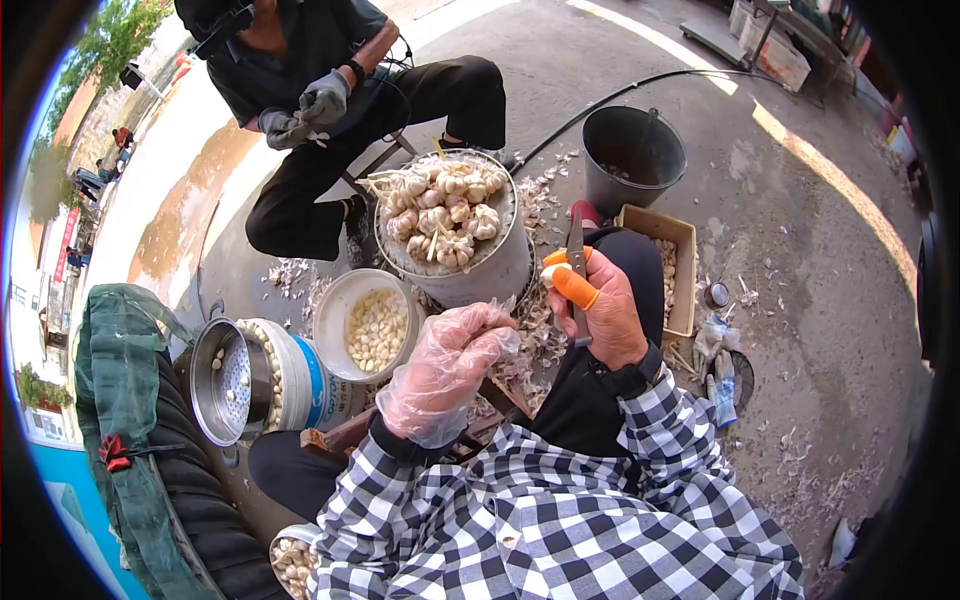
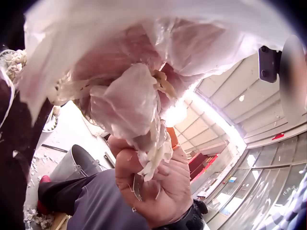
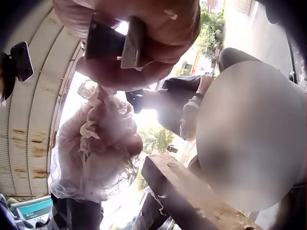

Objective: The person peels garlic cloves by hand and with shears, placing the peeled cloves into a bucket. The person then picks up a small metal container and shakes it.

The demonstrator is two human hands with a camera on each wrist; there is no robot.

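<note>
My left hand (image 1: pixel 445 375), in a clear plastic glove, has its fingers curled together; the right wrist view shows it (image 3: pixel 91 165) pinching garlic with loose pale skin (image 3: pixel 89 127). Papery skin (image 2: pixel 156 160) also hangs below the glove in the left wrist view. My right hand (image 1: pixel 612 315) wears orange finger covers (image 1: pixel 574 287) and grips a knife (image 1: pixel 575 245), blade up, a short way right of the left hand. Whole garlic bulbs (image 1: pixel 450 205) are heaped on a round container (image 1: pixel 468 291) in front. Peeled cloves (image 1: pixel 378 328) lie in a white bucket (image 1: pixel 328 325).
A seated person (image 1: pixel 300 190) in grey gloves is across from me. A black bucket (image 1: pixel 610 190) and a carton (image 1: pixel 686 240) stand at front right. To the left, a steel colander (image 1: pixel 207 390) leans on another bucket. Skins litter the ground; gloves (image 1: pixel 722 380) lie right.
</note>
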